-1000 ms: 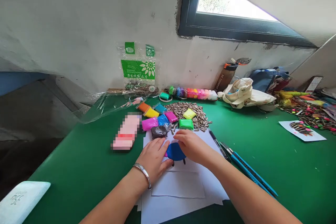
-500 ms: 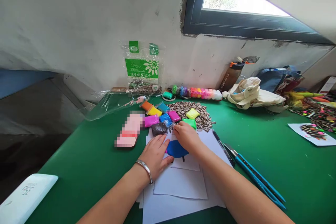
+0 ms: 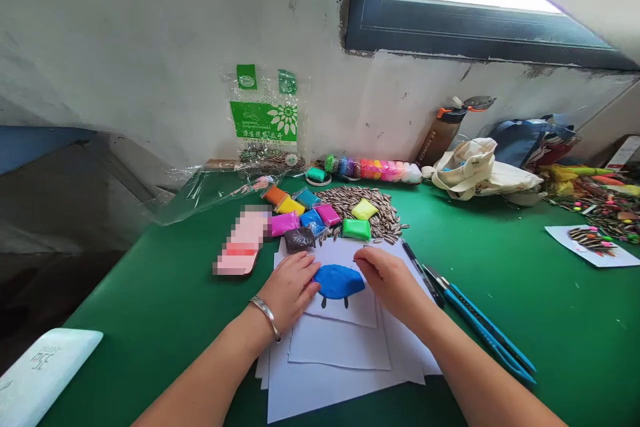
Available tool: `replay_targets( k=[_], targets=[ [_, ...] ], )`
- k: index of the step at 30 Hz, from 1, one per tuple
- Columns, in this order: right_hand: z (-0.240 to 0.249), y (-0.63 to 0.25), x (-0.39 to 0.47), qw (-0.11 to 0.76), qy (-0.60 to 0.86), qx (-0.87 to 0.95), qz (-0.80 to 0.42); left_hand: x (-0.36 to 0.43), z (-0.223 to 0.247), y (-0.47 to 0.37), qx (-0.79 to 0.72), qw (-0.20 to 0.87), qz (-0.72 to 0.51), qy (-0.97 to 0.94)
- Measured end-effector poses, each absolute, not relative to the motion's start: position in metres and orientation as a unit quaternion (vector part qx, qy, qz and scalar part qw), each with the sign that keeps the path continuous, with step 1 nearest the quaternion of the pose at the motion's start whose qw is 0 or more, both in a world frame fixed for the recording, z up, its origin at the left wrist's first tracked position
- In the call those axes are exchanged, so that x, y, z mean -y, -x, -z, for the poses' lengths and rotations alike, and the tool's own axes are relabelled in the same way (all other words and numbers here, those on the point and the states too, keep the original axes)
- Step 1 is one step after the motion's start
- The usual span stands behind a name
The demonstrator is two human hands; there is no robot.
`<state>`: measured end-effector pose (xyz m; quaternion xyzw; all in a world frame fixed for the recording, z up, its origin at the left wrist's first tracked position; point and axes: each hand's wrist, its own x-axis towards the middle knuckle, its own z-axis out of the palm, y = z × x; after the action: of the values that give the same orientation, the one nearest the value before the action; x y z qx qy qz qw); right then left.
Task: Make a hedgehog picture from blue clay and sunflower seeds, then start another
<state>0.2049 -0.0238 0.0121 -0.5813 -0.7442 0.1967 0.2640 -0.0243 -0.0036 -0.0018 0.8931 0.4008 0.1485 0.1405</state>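
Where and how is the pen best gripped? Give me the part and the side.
The pen is probably best pinched at its far end, from above and the left. It lies slanted, so that end points away from the right forearm, while the blue tool crowds its right side farther down. On the left there is only flat paper.

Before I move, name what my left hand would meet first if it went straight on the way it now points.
Your left hand would likely meet the left end of the flat blue shape on the white paper first; whether the two touch is hard to tell from this angle.
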Motion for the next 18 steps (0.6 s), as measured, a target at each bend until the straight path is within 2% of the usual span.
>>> replay_targets(
  k=[18],
  targets=[
    [0.006,-0.212,0.025,0.296,0.564,0.708,-0.306,0.005,0.007,0.019,-0.432,0.133,-0.166,-0.876]
  ],
)
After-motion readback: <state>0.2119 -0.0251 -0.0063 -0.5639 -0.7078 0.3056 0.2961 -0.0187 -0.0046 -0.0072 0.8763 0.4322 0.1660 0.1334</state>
